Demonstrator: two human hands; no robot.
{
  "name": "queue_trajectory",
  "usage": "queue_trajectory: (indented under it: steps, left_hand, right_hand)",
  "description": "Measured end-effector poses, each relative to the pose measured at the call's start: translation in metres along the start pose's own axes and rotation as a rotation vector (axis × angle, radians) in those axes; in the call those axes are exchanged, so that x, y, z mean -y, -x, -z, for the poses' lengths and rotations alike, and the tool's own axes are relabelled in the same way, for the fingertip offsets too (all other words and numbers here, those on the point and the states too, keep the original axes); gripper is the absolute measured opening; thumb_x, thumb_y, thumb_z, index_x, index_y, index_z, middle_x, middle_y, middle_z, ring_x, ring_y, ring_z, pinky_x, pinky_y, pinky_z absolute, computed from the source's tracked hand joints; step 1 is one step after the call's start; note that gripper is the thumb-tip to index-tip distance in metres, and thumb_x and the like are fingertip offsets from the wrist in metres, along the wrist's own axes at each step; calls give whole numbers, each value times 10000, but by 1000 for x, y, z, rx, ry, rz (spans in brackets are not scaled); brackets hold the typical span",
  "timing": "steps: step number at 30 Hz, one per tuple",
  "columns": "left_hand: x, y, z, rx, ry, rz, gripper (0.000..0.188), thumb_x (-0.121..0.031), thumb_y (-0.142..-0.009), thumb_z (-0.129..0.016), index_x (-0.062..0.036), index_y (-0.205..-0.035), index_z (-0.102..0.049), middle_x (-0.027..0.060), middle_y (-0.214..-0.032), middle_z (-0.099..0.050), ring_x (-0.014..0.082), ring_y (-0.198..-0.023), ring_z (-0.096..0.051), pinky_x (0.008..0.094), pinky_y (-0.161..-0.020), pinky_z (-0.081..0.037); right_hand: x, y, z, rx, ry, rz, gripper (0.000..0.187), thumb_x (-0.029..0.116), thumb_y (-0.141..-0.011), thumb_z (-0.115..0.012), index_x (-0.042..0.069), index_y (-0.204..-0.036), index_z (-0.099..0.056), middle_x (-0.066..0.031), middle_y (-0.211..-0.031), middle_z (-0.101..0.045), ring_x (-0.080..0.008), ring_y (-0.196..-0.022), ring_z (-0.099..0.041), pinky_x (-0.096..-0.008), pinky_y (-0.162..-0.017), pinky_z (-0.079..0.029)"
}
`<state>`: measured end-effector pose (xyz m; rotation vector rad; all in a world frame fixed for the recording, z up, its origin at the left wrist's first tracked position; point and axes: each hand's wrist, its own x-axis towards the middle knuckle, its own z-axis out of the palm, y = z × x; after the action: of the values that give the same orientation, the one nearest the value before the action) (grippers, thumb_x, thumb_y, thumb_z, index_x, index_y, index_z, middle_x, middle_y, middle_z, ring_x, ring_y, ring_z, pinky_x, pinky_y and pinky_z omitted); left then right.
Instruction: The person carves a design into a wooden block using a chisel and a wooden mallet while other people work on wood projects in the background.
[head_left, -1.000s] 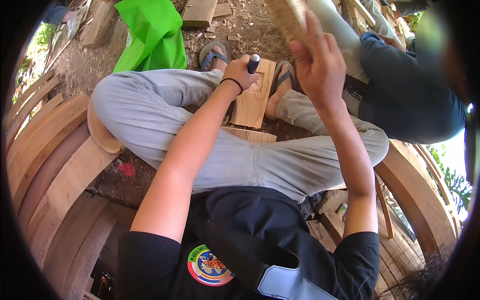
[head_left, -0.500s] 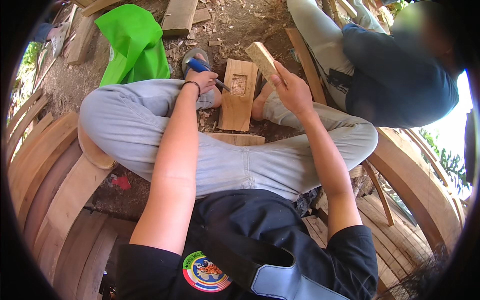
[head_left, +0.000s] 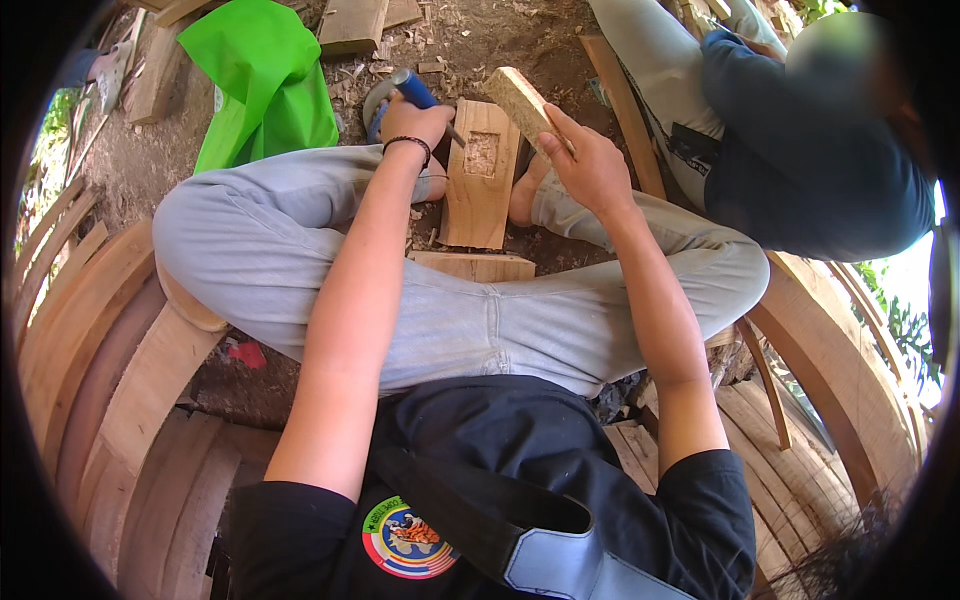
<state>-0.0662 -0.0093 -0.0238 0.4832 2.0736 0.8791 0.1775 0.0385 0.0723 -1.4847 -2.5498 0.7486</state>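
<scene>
My left hand (head_left: 418,122) is closed round the blue handle of a chisel (head_left: 414,88), whose metal blade points down at the left edge of a wooden block (head_left: 475,215). A rectangular recess (head_left: 482,154) with a rough, chipped bottom is cut into the block's upper face. The block lies between my bare feet. In my right hand (head_left: 592,165) is a flat piece of wood (head_left: 518,100), gripped at its lower end and raised over the block's right side, apart from the chisel. The exact contact of the chisel tip is hard to make out.
A short wooden piece (head_left: 472,265) lies just nearer than the block. Bright green cloth (head_left: 262,85) is at the far left, beside my knee. A person in a dark shirt (head_left: 815,150) sits close on the right. Curved boards (head_left: 845,370) stand at both sides; wood chips litter the ground.
My left hand and the chisel have shifted up and right, with the handle now tilted the same way but nearer the block. The flat wood has moved slightly left and up.
</scene>
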Motion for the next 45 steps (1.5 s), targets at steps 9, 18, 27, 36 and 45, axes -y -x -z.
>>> queue_trajectory:
  steps: [9,18,27,36,45]
  left_hand:
    - [-4,6,-1,-74,-97,-158,234,-162,-722,-781,5,-819,-650,104,-764,-708,171,-635,-694,290,-576,-564]
    - [-9,20,-6,-5,-333,-91,359,-278,-690,-749,-82,-977,-660,135,-956,-717,292,-917,-685,367,-846,-531]
    - [-13,27,-8,-36,-340,-110,382,-289,-691,-712,-87,-1011,-660,166,-1009,-712,327,-994,-672,394,-897,-521]
    - [-8,23,-8,-44,-301,-86,393,-305,-677,-729,-98,-1005,-666,155,-986,-717,325,-981,-676,391,-889,-522]
    - [-5,22,-7,-62,-278,-88,399,-319,-678,-749,-91,-995,-667,156,-985,-717,331,-975,-677,398,-887,-521]
  right_hand:
    - [-3,-1,-2,30,17,-28,464,463,-953,-537,254,-1366,-554,-128,-1028,-684,-343,-972,-656,-452,-799,-521]
    - [-1,0,0,42,6,-37,453,459,-951,-541,261,-1358,-560,-132,-1049,-685,-343,-987,-655,-454,-812,-522]
    - [-1,1,0,84,22,-51,456,467,-946,-542,272,-1358,-559,-141,-1051,-681,-348,-996,-651,-455,-823,-520]
    - [2,1,5,111,11,-64,458,433,-956,-557,218,-1361,-564,-188,-1067,-675,-374,-997,-642,-448,-823,-507]
    - [0,1,0,112,33,-62,460,464,-925,-571,273,-1344,-572,-151,-994,-683,-357,-946,-663,-463,-790,-528]
